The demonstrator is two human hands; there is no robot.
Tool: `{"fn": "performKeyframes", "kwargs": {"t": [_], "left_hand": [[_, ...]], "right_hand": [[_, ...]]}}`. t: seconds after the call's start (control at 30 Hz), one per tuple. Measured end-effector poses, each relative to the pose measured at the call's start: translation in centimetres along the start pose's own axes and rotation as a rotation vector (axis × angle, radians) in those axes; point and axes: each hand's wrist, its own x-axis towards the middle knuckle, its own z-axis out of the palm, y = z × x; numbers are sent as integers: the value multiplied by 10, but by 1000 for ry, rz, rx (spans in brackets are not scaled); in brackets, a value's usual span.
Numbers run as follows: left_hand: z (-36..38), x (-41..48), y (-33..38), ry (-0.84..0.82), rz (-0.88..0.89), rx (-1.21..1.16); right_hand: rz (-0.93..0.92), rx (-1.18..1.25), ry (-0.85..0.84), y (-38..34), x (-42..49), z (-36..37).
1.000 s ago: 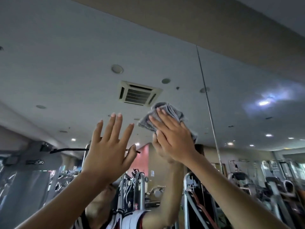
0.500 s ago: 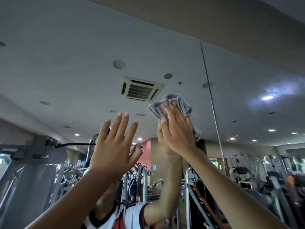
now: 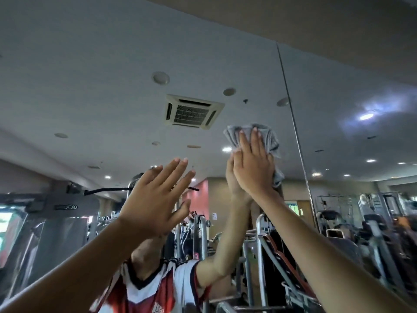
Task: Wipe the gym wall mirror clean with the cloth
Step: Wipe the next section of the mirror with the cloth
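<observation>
Two hands: R hand presses 1 cloth to mirror, fingers straight; L hand splayed, empty.

Dim, greyish light fills the view. It comes from small recessed downlights reflected in the mirror; the brightest lamp flares into a bluish smear of glare, perhaps on streaked glass. The backs of the left hand and right hand lie in shade, the left slightly blurred. Wide-angle distortion bends the mirror seam and stretches the forearms at the lower corners. Reflected gym machines look soft and grainy.
</observation>
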Motion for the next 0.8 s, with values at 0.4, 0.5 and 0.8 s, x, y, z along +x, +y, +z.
{"fn": "performKeyframes", "kwargs": {"t": [0.4, 0.5, 0.8], "left_hand": [[-18, -74, -70, -45, 29, 33], [-18, -82, -73, -42, 14, 16], [-25, -112, -108, 21, -134, 18]], "right_hand": [[108, -19, 98, -16, -29, 5], [120, -29, 121, -77, -9, 22], [-477, -83, -9, -92, -76, 19]]}}
